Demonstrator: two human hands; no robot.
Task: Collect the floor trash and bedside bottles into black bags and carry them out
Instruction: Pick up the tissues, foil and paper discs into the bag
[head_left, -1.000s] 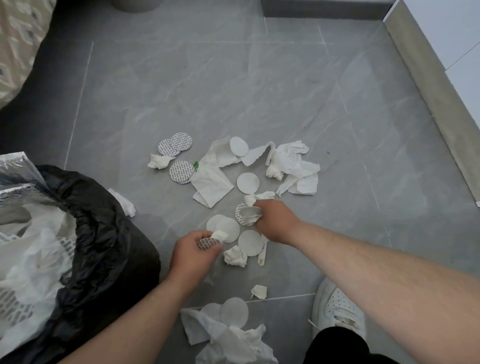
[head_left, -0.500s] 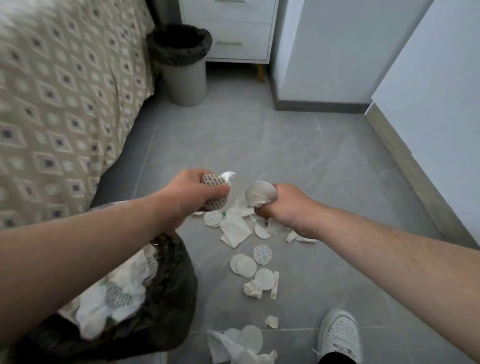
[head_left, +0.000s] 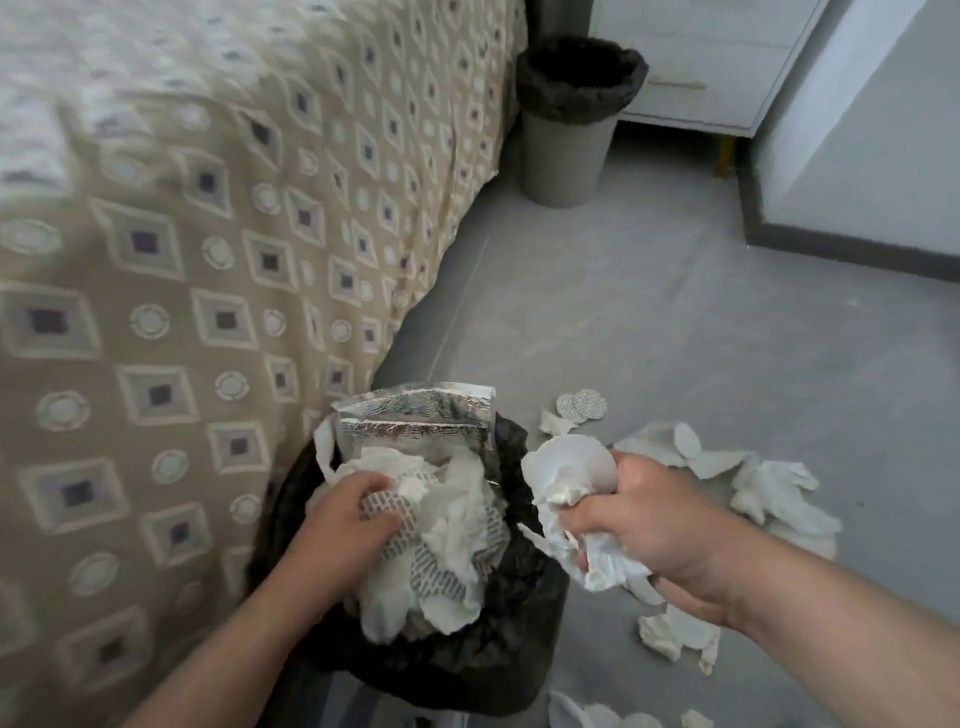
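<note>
A black bag (head_left: 524, 618) stands open on the floor beside the bed, stuffed with crumpled white tissues, patterned round pads and a silver foil pouch (head_left: 415, 421). My left hand (head_left: 340, 519) is over the bag's mouth, its fingers curled round a patterned pad and a scrap of tissue. My right hand (head_left: 644, 514) hovers just right of the bag's rim and grips a bunch of white tissue and round pads (head_left: 569, 478). More tissues and pads (head_left: 763, 483) lie scattered on the grey floor to the right.
A bed with a beige diamond-patterned cover (head_left: 208, 260) fills the left side. A grey bin with a black liner (head_left: 571, 114) stands at the bed's far corner, in front of a white cabinet (head_left: 691, 62). A white wall with dark skirting (head_left: 857, 244) runs at right.
Both hands carried their pickings from the floor pile leftward to the black bag. The view swung left, bringing the bed and the bag's contents into sight.
</note>
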